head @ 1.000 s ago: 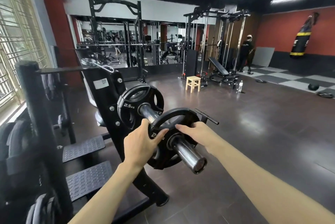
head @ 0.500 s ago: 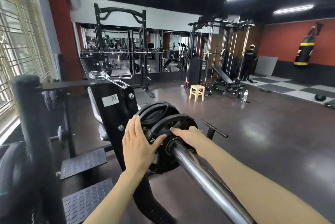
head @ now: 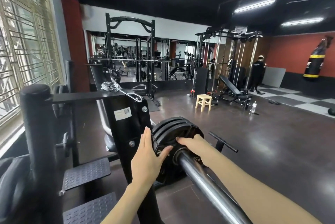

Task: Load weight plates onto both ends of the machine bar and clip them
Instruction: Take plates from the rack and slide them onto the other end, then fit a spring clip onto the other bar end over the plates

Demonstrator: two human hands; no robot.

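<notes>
A steel machine bar (head: 204, 180) runs from the lower right up to the black machine frame (head: 126, 126). Black weight plates (head: 174, 133) sit stacked on it, close against the frame. My left hand (head: 146, 156) lies flat with fingers straight against the left face of the near plate. My right hand (head: 192, 144) rests on the plate's top right, fingers curled over its grip slot. A chrome spring clip (head: 123, 88) lies on the flat top of the frame, apart from both hands.
A thick black post (head: 39, 133) and stored plates stand at the left by the window. Two treaded foot plates (head: 87, 173) lie below. A short T-handle (head: 223, 142) juts out right of the plates. Beyond are a wooden stool (head: 204, 101), racks and a standing person (head: 256, 73).
The near plate has slid along the bar up against the plate by the frame. My left hand has flattened against it. The view has moved closer and tilted up.
</notes>
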